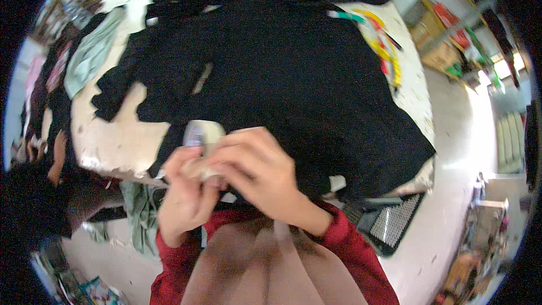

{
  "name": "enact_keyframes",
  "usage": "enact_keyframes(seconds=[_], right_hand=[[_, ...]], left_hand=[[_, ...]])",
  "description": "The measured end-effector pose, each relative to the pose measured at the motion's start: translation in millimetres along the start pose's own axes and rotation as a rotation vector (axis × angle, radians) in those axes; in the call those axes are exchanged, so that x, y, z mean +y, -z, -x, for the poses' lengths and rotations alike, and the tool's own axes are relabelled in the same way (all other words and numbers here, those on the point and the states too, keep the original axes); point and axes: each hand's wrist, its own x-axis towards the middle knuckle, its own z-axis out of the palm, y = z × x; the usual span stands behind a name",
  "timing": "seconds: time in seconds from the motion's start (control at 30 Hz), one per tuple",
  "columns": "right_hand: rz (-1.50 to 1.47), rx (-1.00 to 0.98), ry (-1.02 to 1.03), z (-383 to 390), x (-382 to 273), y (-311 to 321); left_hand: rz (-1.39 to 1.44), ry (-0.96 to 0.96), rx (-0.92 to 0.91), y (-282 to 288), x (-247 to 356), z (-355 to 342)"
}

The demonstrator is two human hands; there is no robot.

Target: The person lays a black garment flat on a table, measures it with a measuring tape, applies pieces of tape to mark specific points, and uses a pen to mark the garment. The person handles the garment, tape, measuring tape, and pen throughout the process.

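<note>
Blur and your own fingers hid the near part of the pale roll [213,133], leaving its full outline and the small pale piece between your fingertips hard to make out. Its rounded end pointed away from you, over the near part of the black cloth [293,73], though which way its long axis ran could not be told. Your left hand [189,195] gripped its near side, while your right hand's [259,169] fingers bent in beside it, their exact hold unclear.

Wearer's hands [186,195] [257,169], two; roll [213,133], one; red sleeves [175,257] [353,243], two.
</note>
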Motion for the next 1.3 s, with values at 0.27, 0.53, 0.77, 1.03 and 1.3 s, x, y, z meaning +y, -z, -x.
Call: enact_keyframes(seconds=[0.27, 0.53, 0.77, 1.03, 1.3], right_hand=[[0.153, 0.109, -0.155, 3, -3, 33], [0.216, 0.025, -0.085, 60, -34, 68], [0.428, 0.630, -0.141, 52, 14, 124], [0.233, 0.387, -0.137, 50, 18, 181], [0.182, 0.297, -0.524, 64, 26, 171]], left_hand=[[-0.015, -0.118, 0.065, -26, 30, -25], [-0.103, -0.168, 0.204, -57, 31, -41], [0.068, -0.593, 0.362, -86, 64, -1], [-0.160, 0.258, 0.438, 15, -8, 47], [-0.055, 0.568, 0.644, 70, -153, 4]])
